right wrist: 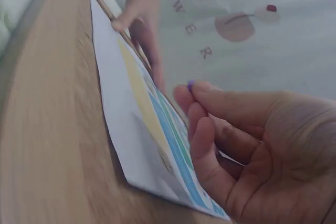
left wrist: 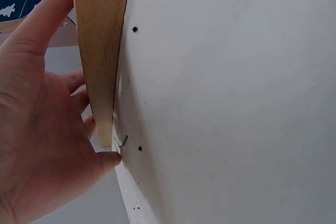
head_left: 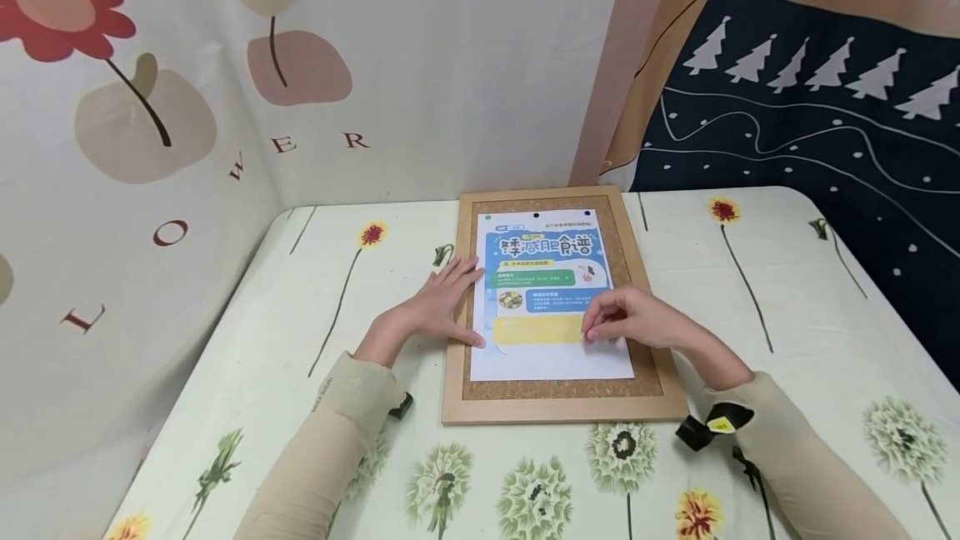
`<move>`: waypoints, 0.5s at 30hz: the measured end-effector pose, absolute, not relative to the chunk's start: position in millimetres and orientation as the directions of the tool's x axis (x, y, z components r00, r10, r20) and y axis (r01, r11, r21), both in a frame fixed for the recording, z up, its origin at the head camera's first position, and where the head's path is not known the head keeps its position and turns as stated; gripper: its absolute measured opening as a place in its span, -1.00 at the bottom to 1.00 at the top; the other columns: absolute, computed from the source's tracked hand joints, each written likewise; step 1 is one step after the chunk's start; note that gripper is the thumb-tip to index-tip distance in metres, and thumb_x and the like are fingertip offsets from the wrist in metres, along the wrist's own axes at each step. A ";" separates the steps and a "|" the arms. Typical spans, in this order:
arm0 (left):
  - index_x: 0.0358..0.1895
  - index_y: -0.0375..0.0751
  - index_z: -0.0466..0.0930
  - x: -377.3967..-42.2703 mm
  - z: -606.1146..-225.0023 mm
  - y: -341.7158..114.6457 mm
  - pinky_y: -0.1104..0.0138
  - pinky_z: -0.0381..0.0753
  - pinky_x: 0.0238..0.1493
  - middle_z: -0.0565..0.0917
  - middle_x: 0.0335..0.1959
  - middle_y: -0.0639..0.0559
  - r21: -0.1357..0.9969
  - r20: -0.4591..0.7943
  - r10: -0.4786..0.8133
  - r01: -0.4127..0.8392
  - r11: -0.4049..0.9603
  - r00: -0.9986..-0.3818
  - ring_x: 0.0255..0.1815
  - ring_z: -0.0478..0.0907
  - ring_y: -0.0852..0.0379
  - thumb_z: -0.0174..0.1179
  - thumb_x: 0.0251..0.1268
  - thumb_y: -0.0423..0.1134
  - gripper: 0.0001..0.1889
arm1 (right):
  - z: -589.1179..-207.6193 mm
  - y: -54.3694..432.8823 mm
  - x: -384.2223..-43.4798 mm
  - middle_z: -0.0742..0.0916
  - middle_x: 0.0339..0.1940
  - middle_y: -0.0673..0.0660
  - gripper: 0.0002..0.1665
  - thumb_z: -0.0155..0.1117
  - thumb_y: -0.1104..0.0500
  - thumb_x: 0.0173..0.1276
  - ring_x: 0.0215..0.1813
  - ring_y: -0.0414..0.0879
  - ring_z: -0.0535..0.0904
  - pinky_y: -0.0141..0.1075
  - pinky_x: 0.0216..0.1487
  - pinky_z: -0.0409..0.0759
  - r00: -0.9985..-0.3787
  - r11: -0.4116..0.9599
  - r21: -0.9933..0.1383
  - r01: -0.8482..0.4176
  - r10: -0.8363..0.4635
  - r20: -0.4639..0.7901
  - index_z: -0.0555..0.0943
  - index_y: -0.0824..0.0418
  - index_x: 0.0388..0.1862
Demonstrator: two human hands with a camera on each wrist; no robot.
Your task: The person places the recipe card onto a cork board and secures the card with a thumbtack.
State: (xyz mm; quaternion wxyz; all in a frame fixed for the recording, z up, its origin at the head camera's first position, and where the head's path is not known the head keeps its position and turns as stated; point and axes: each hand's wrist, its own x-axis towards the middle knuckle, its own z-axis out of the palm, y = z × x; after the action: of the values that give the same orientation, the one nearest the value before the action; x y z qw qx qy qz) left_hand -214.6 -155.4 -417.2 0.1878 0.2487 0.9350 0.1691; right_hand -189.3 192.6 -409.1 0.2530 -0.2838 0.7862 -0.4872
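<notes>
A white printed poster [head_left: 551, 363] with blue, green and yellow blocks lies on a wood-framed cork board [head_left: 564, 411]. Along its top edge sit a green thumbtack [head_left: 488, 217], a black thumbtack [head_left: 536, 215] and a dark blue thumbtack [head_left: 587, 212]. My left hand [head_left: 438, 307] rests with spread fingers across the board's left frame, fingertips at the poster's left edge. Between thumb and index finger my right hand [head_left: 637, 319] pinches a small purple thumbtack [right wrist: 190, 85], mostly hidden by the fingers. That hand is over the poster's lower right part.
A pale tablecloth [head_left: 341, 440] with flower prints covers the table around the board. Behind stands a white curtain [head_left: 450, 65] with flowers and letters, and at the right hangs a dark blue cloth [head_left: 810, 123] with white trees.
</notes>
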 end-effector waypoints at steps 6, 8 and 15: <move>0.63 -0.16 -0.12 -214.8 -417.0 -155.1 -0.27 -0.27 0.58 -0.23 0.68 -0.09 0.406 -0.274 0.525 0.398 0.823 -0.806 0.68 -0.45 -0.18 0.45 -0.01 0.28 0.24 | -414.9 172.6 -187.2 0.79 -0.34 0.21 -0.88 0.32 0.30 0.35 -0.47 -0.26 0.55 -0.45 -0.47 0.54 -0.586 0.359 -0.917 -0.177 -0.787 -0.195 0.71 0.37 -0.25; 0.63 -0.14 -0.13 -215.0 -416.5 -154.7 -0.25 -0.29 0.59 -0.24 0.68 -0.07 0.404 -0.282 0.522 0.394 0.826 -0.805 0.68 -0.46 -0.16 0.44 -0.01 0.28 0.24 | -415.7 169.1 -186.2 0.80 -0.35 0.22 -0.88 0.33 0.32 0.34 -0.48 -0.26 0.56 -0.45 -0.49 0.54 -0.565 0.367 -0.916 -0.163 -0.796 -0.218 0.71 0.39 -0.25; 0.63 -0.15 -0.12 -215.0 -415.3 -154.8 -0.25 -0.29 0.59 -0.25 0.68 -0.08 0.411 -0.280 0.521 0.390 0.824 -0.806 0.68 -0.46 -0.17 0.45 -0.01 0.27 0.24 | -413.5 161.6 -183.0 0.80 -0.42 0.14 -0.93 0.36 0.32 0.30 -0.51 -0.24 0.53 -0.44 -0.52 0.52 -0.567 0.444 -0.871 -0.208 -0.781 -0.263 0.75 0.32 -0.33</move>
State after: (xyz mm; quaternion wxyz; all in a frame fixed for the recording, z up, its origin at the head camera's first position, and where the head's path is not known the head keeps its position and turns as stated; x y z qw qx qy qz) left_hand -215.0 -154.8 -415.3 0.1940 0.2435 0.9351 0.1694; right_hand -183.0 161.6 -413.5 0.3401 -0.3173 0.7788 -0.4209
